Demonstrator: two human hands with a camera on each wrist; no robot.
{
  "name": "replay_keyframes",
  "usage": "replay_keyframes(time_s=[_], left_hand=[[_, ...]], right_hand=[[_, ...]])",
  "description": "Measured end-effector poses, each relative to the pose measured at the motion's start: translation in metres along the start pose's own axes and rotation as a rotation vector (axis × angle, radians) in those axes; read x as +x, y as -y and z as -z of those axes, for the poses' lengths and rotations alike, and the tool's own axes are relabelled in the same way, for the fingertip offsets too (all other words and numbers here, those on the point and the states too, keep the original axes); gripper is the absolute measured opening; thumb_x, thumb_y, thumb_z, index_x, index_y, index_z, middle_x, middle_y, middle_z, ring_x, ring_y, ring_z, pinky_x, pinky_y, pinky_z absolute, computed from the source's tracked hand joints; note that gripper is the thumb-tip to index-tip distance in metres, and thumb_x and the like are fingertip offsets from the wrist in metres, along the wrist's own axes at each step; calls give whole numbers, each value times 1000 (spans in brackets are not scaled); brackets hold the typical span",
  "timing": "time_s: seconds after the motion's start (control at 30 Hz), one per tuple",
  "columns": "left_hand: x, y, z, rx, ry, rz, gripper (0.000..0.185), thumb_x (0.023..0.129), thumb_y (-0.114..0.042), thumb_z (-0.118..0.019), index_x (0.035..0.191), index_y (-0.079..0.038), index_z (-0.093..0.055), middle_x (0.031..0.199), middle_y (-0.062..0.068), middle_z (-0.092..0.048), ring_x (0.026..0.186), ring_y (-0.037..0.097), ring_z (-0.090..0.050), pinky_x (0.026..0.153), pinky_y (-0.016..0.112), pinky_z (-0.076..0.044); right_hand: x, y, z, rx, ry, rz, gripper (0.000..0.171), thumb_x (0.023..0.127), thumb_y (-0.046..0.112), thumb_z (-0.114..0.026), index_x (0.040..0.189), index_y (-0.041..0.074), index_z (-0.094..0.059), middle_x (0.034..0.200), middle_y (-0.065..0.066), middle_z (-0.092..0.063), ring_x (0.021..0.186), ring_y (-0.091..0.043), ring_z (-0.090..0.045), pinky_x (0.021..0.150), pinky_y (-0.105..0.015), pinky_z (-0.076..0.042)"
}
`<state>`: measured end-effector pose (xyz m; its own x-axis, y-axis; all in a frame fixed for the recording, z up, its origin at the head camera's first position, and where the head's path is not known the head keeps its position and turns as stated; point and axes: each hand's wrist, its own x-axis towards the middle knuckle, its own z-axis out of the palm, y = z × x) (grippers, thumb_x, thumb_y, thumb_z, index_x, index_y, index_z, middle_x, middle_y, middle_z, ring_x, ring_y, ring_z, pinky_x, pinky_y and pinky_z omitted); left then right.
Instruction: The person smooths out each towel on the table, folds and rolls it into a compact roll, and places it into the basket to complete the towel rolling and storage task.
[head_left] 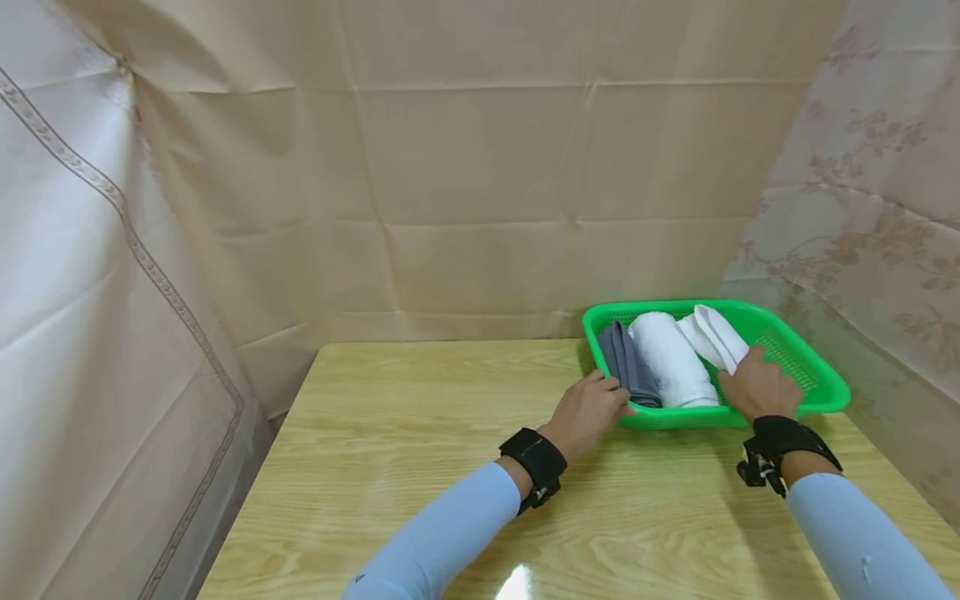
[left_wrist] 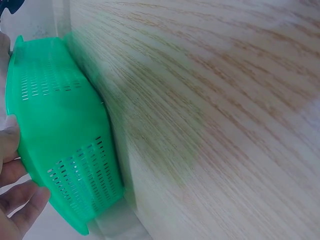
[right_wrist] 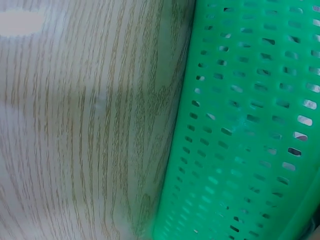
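A green perforated plastic basket (head_left: 825, 392) stands at the back right of the wooden table. It holds a folded grey cloth (head_left: 628, 367), a rolled white towel (head_left: 671, 358) and a folded white towel (head_left: 716, 332). My left hand (head_left: 592, 408) grips the basket's near left corner, thumb on the rim. In the left wrist view its fingers (left_wrist: 12, 200) lie at the basket's (left_wrist: 60, 125) edge. My right hand (head_left: 757, 385) reaches into the basket, fingers curled over the near end of the folded white towel. The right wrist view shows only the basket's wall (right_wrist: 250, 125), not the hand.
The light wooden table (head_left: 420, 433) stretches to the left and front of the basket. Beige cloth walls (head_left: 480, 167) close in the back and both sides, with the right wall close to the basket.
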<state>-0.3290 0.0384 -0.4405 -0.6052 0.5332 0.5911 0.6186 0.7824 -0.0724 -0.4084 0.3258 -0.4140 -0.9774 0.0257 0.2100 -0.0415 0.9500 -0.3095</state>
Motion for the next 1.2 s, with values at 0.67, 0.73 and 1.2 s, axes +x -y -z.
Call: replay_keyframes(time_s=[0.67,0.73,1.2], left_hand=[[0,1,2,-13,18,14,22,102,-36,-64,94,-21,-78,84,-9,-64,75,8,-44,70,14,-38],[0,1,2,-13,14,12,22,102,-36,-64,95,-22,-79,85,-9,-64,75,8,-44,70,14,-38],[1,0,1,-8,29,10,23,102,-37,-63,96,-22,-79,86,-9,-65,76,8,-46,72,13,-39]], right_hand=[[9,2,2,-65,128,-41,65,100,32,-48,121,-28,-36,87,-46,-53,74,-61,-57,56,-61,-45],[10,1,2,-74,146,-48,65,100,32,-47,121,-29,-36,88,-46,-53,75,-61,-57,56,-60,-45],[17,-1,1,-136,323,-107,81,101,34,-42,144,-30,-16,113,-53,-49,96,-64,-57,70,-62,-49]])
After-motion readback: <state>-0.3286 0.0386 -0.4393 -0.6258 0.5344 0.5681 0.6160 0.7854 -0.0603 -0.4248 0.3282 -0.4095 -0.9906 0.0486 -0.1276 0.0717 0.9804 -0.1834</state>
